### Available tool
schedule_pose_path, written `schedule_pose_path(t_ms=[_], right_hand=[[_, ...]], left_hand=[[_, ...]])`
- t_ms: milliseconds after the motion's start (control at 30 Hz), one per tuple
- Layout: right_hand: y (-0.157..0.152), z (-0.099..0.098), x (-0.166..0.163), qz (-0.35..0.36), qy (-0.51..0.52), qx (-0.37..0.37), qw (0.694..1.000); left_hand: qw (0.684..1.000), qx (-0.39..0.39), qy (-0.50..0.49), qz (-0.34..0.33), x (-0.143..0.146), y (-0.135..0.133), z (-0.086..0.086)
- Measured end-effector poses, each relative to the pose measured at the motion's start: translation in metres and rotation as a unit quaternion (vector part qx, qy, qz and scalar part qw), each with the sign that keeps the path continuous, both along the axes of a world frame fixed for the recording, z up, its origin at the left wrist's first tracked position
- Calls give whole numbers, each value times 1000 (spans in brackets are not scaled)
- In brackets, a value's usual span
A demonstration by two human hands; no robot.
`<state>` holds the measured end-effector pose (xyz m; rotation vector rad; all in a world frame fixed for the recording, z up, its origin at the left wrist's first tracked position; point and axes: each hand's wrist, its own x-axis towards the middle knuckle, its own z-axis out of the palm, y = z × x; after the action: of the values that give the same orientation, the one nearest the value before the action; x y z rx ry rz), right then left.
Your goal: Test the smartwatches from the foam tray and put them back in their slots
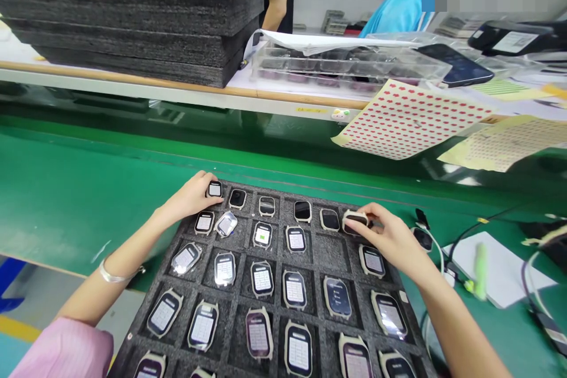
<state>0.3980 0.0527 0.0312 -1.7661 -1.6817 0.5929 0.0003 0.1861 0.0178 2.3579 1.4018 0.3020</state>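
Note:
A black foam tray [323, 251] with rows of square pockets holds several smartwatch cases without straps. Many of their screens are lit with a white list; others are dark. At the tray's far left corner, my left hand [191, 196] has its thumb and fingers closed around a lit smartwatch [215, 189]. My right hand [392, 233] pinches a dark-screened smartwatch [355, 222] between thumb and fingers at the far right corner. One pocket [330, 252] in the second row has no watch in it. Nearest me, the watches are cut off by the frame.
Stacked black foam trays [133, 23] stand on a raised shelf beside clear plastic trays [345, 65] and a phone [456, 64]. Red-dotted sticker sheets [411, 121] hang over its edge. Cables, a white sheet [500, 266] and a green marker [481, 271] lie at right. Two people are behind.

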Motion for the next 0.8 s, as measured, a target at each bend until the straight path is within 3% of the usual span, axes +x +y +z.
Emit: schedule_pose_path(t_ms=[133, 233, 333, 500, 667, 800], right_hand=[[-1, 21, -22, 12, 208, 7, 978], [-1, 32, -41, -11, 296, -10, 955], [3, 36, -59, -17, 299, -11, 954], [7, 37, -84, 52, 247, -8, 968], [8, 29, -97, 70, 251, 5, 965], [13, 18, -93, 77, 361, -53, 928]], left_hand=[[999, 8, 32, -18, -3, -2, 11], [998, 33, 47, -10, 8, -11, 18], [998, 46, 47, -16, 33, -23, 18], [999, 36, 25, -15, 71, -33, 4], [998, -5, -61, 16, 72, -24, -4], [981, -68, -183, 9, 71, -21, 4]])
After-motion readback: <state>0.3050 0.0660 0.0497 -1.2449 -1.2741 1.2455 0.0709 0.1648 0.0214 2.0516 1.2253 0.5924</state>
